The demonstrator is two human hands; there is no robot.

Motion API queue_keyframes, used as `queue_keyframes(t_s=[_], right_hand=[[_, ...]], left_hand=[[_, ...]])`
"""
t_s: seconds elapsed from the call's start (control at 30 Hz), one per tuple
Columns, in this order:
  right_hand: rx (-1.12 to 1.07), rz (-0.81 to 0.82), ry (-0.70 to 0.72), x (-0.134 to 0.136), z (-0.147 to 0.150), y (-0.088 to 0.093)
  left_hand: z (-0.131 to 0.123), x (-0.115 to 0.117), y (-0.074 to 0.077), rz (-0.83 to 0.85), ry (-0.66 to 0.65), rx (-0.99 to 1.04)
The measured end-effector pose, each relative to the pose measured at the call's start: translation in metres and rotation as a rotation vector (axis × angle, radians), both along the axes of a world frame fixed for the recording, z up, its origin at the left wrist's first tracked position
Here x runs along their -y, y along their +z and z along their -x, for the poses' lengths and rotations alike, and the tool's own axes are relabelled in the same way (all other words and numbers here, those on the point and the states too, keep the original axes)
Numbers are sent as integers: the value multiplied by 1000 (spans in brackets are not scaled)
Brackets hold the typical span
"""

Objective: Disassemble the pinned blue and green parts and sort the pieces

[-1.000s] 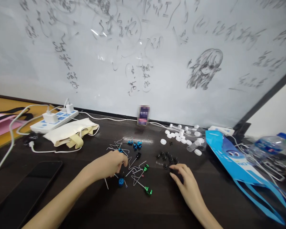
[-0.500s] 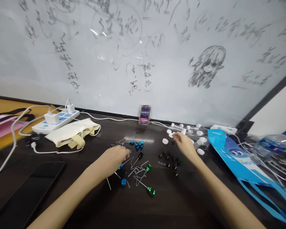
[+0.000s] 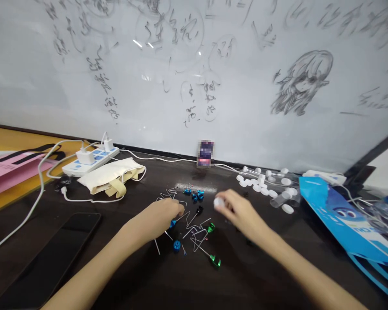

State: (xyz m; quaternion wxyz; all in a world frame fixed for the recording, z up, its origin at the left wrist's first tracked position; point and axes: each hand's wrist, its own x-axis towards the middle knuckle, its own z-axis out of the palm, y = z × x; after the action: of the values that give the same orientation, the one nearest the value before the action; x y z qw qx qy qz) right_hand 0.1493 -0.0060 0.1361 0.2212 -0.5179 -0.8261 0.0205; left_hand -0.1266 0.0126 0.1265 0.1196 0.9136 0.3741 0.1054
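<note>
My right hand (image 3: 241,213) pinches a white round cap (image 3: 219,203) between thumb and fingers, just above the dark table (image 3: 155,284). Small black pieces lie mostly hidden beneath that hand. On the left, my left hand (image 3: 164,214) is closed, fingers curled down among thin bent metal wires; whatever is in it is hidden. Blue metal pieces (image 3: 198,195) sit behind it, and a round blue piece (image 3: 176,246) lies in front. Between the hands are a black-ended wire (image 3: 199,210) and two green pieces (image 3: 215,260).
White caps (image 3: 264,191) and clear tubes (image 3: 280,199) spread at the back right, beside a blue bag (image 3: 339,215). A small phone (image 3: 205,153) leans against the whiteboard (image 3: 168,107). A power strip (image 3: 90,161), cream pouch (image 3: 106,176) and large phone (image 3: 51,258) lie left.
My right hand has moved left and nearer, away from the scattered caps, now with a white cap in its fingers. My left hand stays over the wires. The view has shifted slightly.
</note>
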Motion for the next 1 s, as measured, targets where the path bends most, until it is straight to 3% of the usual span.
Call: queue_keyframes(t_s=[0.07, 0.13, 0.23, 0.37, 0.47, 0.63, 0.83, 0.9, 1.0], right_hand=[[22, 130, 223, 45, 28, -10], [116, 169, 361, 79, 50, -27], [170, 110, 431, 95, 62, -44], [-5, 67, 257, 63, 50, -31], [89, 6, 129, 27, 38, -23], [463, -69, 166, -10, 34, -37], [499, -42, 196, -14, 31, -37], [399, -6, 171, -9, 25, -30], [-32, 149, 132, 6, 19, -18]], left_hand=[[1, 1, 1, -6, -14, -5], [1, 3, 2, 21, -44, -15], [-2, 5, 3, 90, -84, -37], [-5, 7, 5, 85, -82, -27], [-4, 7, 6, 119, -97, -44], [1, 7, 9, 267, -117, -114], [3, 12, 20, 368, -100, -172], [-2, 14, 18, 397, -128, -191], [-13, 15, 6, 366, -161, -193]])
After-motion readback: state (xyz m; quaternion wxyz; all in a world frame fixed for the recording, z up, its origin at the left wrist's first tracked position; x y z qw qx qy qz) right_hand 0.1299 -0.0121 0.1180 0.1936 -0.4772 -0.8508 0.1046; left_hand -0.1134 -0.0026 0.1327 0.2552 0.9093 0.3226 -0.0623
